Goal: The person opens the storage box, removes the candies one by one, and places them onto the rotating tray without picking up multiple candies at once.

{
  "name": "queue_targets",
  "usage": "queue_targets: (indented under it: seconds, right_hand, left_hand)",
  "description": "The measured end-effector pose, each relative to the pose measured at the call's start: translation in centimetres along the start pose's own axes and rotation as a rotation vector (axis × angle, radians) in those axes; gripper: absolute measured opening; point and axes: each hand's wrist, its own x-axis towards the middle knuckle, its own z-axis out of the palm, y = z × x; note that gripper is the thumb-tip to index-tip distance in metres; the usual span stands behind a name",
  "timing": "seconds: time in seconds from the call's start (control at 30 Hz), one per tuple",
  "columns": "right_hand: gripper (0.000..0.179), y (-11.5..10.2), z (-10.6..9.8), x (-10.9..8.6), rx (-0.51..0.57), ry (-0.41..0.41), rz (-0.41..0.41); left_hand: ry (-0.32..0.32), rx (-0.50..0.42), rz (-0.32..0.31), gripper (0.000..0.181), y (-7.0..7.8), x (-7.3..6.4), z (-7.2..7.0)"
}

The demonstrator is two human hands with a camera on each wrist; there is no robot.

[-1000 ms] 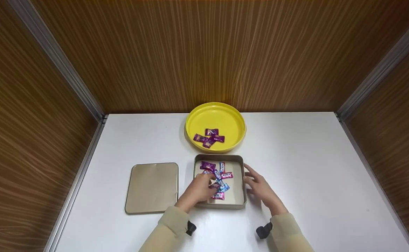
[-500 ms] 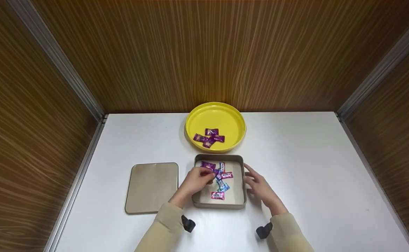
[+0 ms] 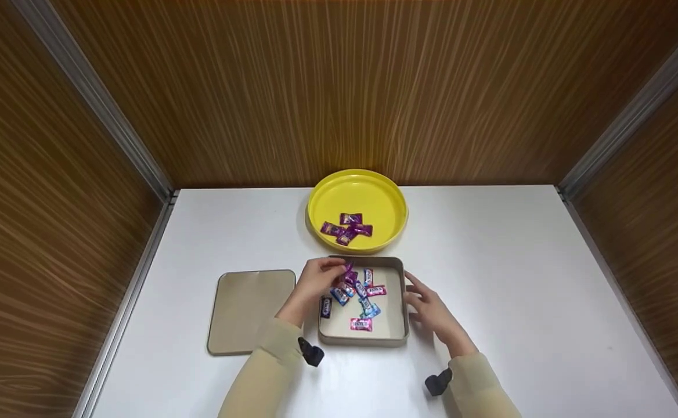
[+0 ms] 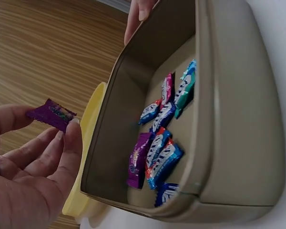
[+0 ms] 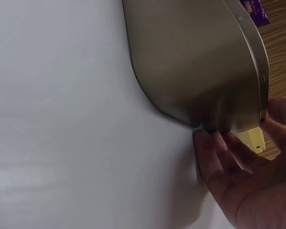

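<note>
Thumb and fingertips of my left hand (image 3: 314,283) pinch a purple wrapped candy (image 4: 52,114), held over the far left corner of a square tan tin (image 3: 364,341). Inside the tin lie another purple candy (image 4: 139,160), a pink candy (image 3: 361,324), a dark blue candy (image 3: 326,307) and several others in blue, red and teal wrappers. My right hand (image 3: 435,313) rests its fingers against the outside of the tin's right wall. In the right wrist view, those fingers (image 5: 209,157) touch the wall without wrapping round it.
Behind the tin stands a round yellow tray (image 3: 374,197) with several purple candies (image 3: 347,226) at its front. A flat tan lid (image 3: 252,310) lies left of the tin on the white table (image 3: 519,290). Wood-patterned panels (image 3: 362,93) enclose the back and sides.
My left hand moved up and away within the tin, from the candy pile to the far left corner, and now lifts a purple candy. The right hand and the tin stayed put.
</note>
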Motion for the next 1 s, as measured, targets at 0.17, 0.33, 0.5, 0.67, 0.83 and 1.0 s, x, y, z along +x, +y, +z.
queue_targets:
  seconds: [0.17,0.33,0.5,0.67,0.83,1.0]
  right_hand:
    - [0.058,2.0,0.0,1.2,0.007,0.016,0.019]
    - [0.057,3.4,-0.1,2.0,0.006,0.036,0.016]
    - [0.056,3.6,-0.1,2.1,0.008,0.039,0.007]
    - [0.056,3.7,0.0,2.1,0.003,0.031,0.008]
    - [0.056,3.8,0.0,2.2,0.015,0.034,0.012]
    - [0.056,3.8,0.0,2.2,0.014,0.032,0.011]
  left_hand:
    - [0.043,-0.068,-0.017,0.025,0.5,1.1,0.1]
    - [0.084,-0.123,-0.049,0.024,1.1,2.1,0.2]
    - [0.141,-0.219,-0.078,0.024,1.6,3.3,0.4]
    - [0.163,-0.278,-0.111,0.024,1.4,4.3,0.5]
    - [0.145,-0.354,-0.118,0.026,1.2,5.0,0.4]
    - [0.136,-0.419,-0.106,0.030,0.9,5.1,0.5]
